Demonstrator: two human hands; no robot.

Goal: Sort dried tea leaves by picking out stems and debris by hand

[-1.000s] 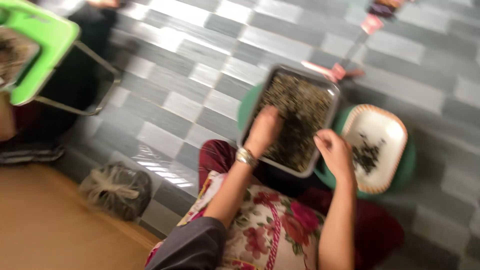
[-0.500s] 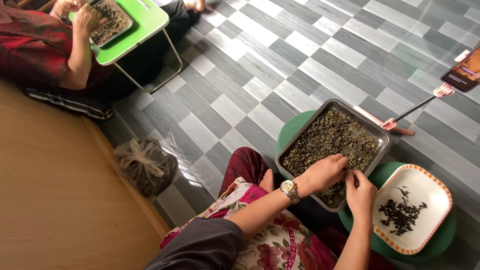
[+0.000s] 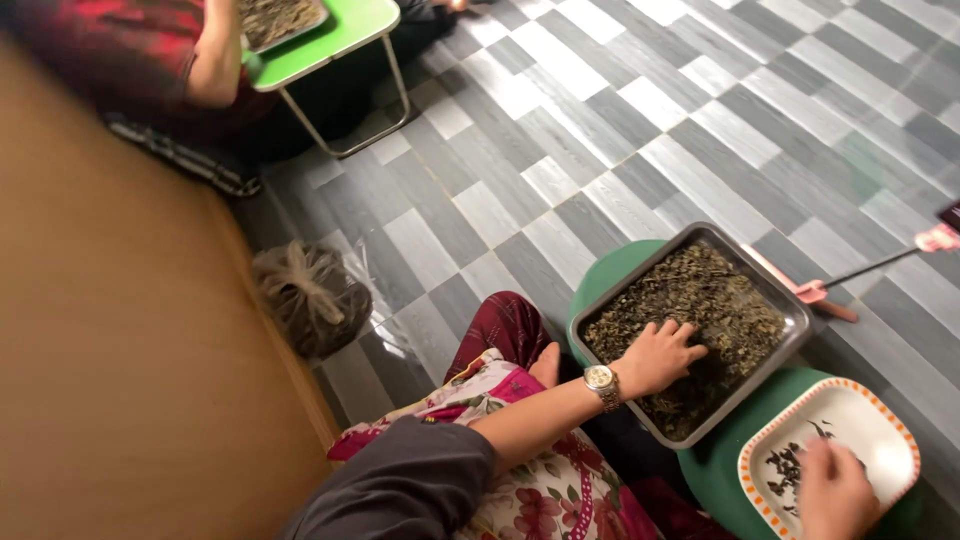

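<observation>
The left hand (image 3: pixel 662 357) is laid palm down on the dried dark leaves (image 3: pixel 700 320) in the grey metal tray (image 3: pixel 792 312), right of centre in the frame, with its fingers spread apart and nothing clamped between them; a metal wristwatch (image 3: pixel 601 381) is worn on that wrist. The hand is placed near the tray's lower left rim, and the rest of the leaf bed toward the upper right is left uncovered. The tray is carried on a green round stool top (image 3: pixel 610 280), whose edge is seen just beyond the tray's left corner. At the lower right of the frame the right hand (image 3: pixel 835 490) is rested on the near rim of a white plate with an orange dotted border (image 3: pixel 880 440), beside a small heap of dark picked pieces (image 3: pixel 785 468); whether its fingers are closed cannot be told, since the hand is cut off by the frame edge. The plate is set just beside the tray's lower right edge. A pink-handled tool (image 3: pixel 880 262) is lain on the floor past the tray's far side. A wide stretch of grey chequered floor (image 3: pixel 640 130) is seen open above the tray. A tied plastic bag (image 3: pixel 310 295) is set against the brown wall base at left centre. In the upper left a green folding table (image 3: pixel 335 35) with another tray is attended by another person's arm (image 3: pixel 215 55).
</observation>
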